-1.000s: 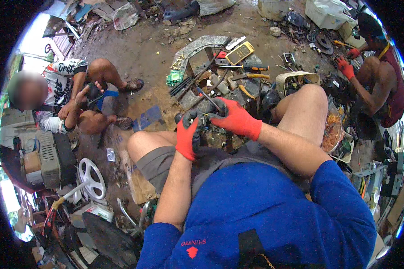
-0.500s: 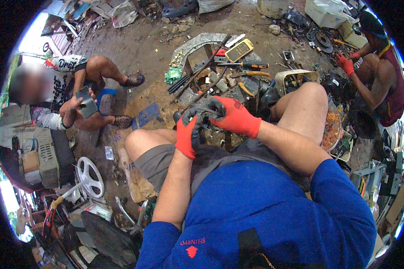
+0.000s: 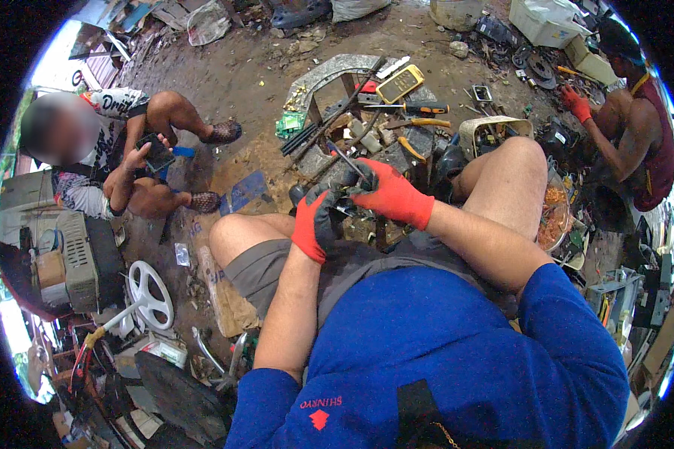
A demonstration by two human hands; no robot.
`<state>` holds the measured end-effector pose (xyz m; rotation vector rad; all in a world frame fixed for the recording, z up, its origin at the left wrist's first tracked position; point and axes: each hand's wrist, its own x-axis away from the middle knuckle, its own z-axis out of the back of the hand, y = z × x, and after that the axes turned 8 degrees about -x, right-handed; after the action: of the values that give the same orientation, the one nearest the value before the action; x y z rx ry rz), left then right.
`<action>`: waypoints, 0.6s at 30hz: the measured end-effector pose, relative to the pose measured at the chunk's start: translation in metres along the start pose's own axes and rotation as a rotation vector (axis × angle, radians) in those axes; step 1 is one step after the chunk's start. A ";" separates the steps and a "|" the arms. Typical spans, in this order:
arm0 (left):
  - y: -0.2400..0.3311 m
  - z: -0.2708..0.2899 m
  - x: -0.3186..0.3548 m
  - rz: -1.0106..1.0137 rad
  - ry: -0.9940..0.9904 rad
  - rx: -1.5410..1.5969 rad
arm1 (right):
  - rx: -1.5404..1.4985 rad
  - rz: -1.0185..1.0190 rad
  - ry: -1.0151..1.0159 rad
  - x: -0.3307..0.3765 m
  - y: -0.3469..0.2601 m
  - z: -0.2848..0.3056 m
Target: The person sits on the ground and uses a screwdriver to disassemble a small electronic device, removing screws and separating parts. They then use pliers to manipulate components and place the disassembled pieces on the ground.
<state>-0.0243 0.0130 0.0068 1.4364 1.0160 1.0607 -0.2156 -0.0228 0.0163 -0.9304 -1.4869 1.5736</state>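
My gloved left hand (image 3: 314, 224), in red and black, is closed with its fingertips curled in front of my lap. Whatever sits in it is dark and too small to make out. Close beside it, my right hand (image 3: 392, 196) in a matching glove grips a slim grey metal tool (image 3: 343, 156), whose shaft points up and to the left. The tool's exact kind does not show. Beyond my hands lies a low work surface (image 3: 329, 71) with a screwdriver (image 3: 427, 109), orange-handled pliers (image 3: 412, 150), a yellow handheld meter (image 3: 399, 84) and small green circuit boards (image 3: 290, 125).
At left a seated person (image 3: 120, 150) holds a phone (image 3: 159, 155). Another person (image 3: 636, 127) in red gloves crouches at right. A white steering wheel (image 3: 150, 295) stands at lower left, and a clear tub (image 3: 554, 217) of orange bits is beside my right leg.
The grey tool in my right hand has swung to point up and away from my left hand. The person at left has shifted the phone to the right and lower arm posture.
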 end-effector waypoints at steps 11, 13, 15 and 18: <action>-0.050 0.015 -0.012 0.023 0.247 -0.031 | -0.245 -0.159 0.010 -0.012 0.012 0.010; -0.055 0.021 -0.010 0.033 0.314 -0.133 | -0.221 -0.217 0.011 -0.010 0.006 0.009; -0.052 0.026 -0.013 0.156 0.366 -0.163 | -0.224 -0.228 0.016 -0.009 0.007 0.010; -0.038 0.016 -0.014 0.055 0.304 -0.308 | -0.276 -0.173 0.013 -0.010 0.014 0.009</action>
<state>-0.0139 -0.0002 -0.0338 1.0794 0.9766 1.4391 -0.2203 -0.0361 0.0024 -0.9338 -1.7562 1.2575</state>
